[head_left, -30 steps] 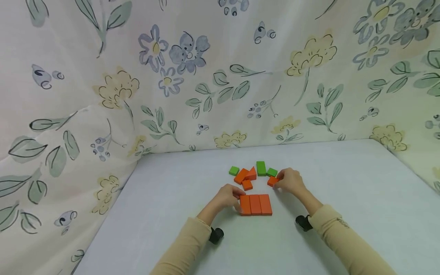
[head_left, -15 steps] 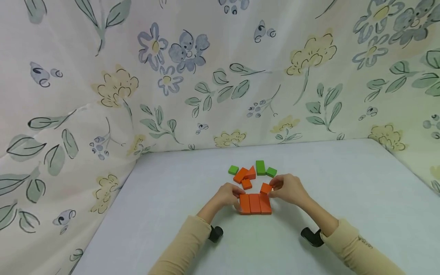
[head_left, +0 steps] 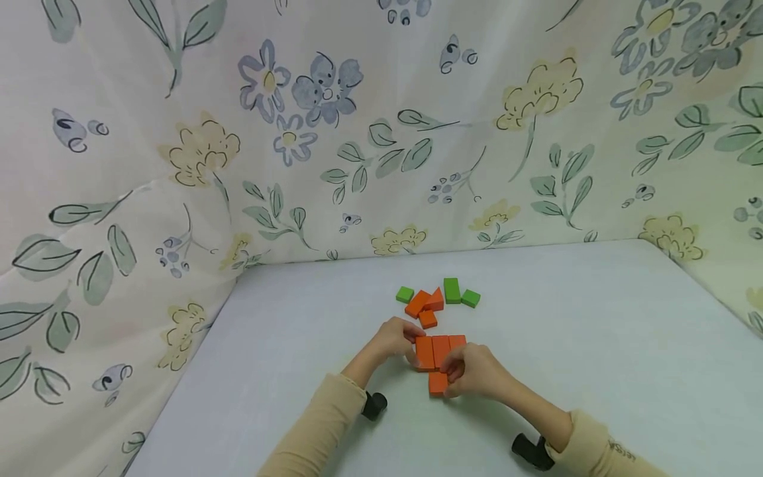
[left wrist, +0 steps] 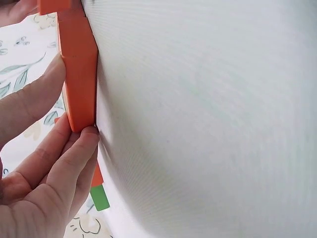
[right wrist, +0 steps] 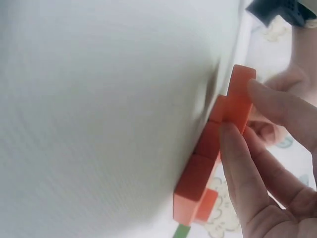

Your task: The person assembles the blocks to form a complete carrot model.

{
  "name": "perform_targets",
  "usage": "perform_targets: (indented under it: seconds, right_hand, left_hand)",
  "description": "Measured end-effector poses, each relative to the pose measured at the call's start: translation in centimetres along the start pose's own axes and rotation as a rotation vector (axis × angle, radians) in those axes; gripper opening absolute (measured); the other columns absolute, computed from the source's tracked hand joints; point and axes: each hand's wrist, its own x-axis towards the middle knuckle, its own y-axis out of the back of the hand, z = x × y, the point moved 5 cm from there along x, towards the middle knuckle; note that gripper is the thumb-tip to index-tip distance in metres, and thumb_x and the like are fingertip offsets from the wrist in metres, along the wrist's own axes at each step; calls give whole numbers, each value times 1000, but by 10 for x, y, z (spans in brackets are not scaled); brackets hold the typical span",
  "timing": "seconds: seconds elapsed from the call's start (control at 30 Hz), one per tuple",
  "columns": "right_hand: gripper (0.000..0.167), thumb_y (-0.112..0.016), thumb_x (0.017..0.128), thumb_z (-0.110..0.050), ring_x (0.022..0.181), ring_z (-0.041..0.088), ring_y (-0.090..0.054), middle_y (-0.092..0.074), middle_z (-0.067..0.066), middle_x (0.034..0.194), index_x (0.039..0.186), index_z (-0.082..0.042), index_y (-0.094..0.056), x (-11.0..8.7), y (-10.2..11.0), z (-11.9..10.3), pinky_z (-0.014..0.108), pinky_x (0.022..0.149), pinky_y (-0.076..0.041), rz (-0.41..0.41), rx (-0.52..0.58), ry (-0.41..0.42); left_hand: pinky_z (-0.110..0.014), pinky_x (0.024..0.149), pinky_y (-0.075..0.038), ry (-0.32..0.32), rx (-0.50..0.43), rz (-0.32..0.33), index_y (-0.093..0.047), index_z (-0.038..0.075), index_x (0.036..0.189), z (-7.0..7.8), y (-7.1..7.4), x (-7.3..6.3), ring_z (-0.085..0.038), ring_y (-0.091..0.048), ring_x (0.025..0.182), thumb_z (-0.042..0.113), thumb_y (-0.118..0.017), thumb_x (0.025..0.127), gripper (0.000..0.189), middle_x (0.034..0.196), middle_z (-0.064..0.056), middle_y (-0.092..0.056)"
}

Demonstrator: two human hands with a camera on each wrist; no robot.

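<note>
Three orange rectangular blocks (head_left: 424,353) lie side by side in a row on the table. My left hand (head_left: 396,338) holds the leftmost one, thumb and fingers at its near and far ends; in the left wrist view this block (left wrist: 80,84) sits between thumb and fingertips. My right hand (head_left: 479,372) pinches a smaller orange block (head_left: 437,385) at the row's near edge. The right wrist view has that small block (right wrist: 241,82) between thumb and fingers, overlapping the row beyond it. The right hand partly covers the rightmost block of the row.
Behind the row lie a tilted orange block (head_left: 418,303), an orange triangular block (head_left: 436,300) and a small orange block (head_left: 428,319). Green blocks lie around them: a small one (head_left: 405,295), a longer one (head_left: 452,290) and another small one (head_left: 471,298). A floral curtain (head_left: 369,132) hangs behind the white table (head_left: 596,318).
The right hand has brought the small orange block from beside the right green block, over the row, to the row's near edge. The left hand has stayed at the row's left end.
</note>
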Motion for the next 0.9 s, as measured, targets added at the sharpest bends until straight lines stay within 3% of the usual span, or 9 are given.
perform_targets:
  seconds: [0.23, 0.43, 0.63, 0.9]
  right_hand:
    - [25, -84, 67, 2, 66, 10, -54, -61, -1, 74, 86, 1, -68, -2, -5, -1, 22, 61, -49, 8, -9, 2]
    - [19, -84, 71, -8, 62, 6, -50, -58, -6, 68, 79, -5, -67, -4, -3, -2, 22, 56, -44, 78, -118, 7]
    - [25, -79, 79, -11, 47, 7, -47, -53, -8, 50, 59, -8, -64, -2, -7, 5, 21, 45, -37, 54, -104, -122]
    - [25, -76, 83, -11, 46, 8, -51, -55, -3, 50, 60, -5, -68, -1, -10, 11, 23, 47, -46, 1, -34, -253]
  left_hand:
    - [-28, 72, -47, 0, -2, -4, -73, 0, 105, -1, -1, 1, -16, -52, 81, -14, -80, 63, 44, 89, -4, -64]
    - [-32, 77, -48, 2, -6, -3, -73, 1, 106, -1, -1, 1, -18, -52, 83, -13, -81, 64, 45, 92, -4, -65]
    - [-34, 79, -48, 21, -6, 0, -73, 2, 107, -1, -1, 0, -18, -53, 85, -12, -81, 65, 45, 94, -4, -65]
    - [-32, 77, -48, 14, -7, 0, -72, 2, 108, 0, 0, 0, -17, -52, 84, -12, -80, 65, 45, 93, -4, -64]
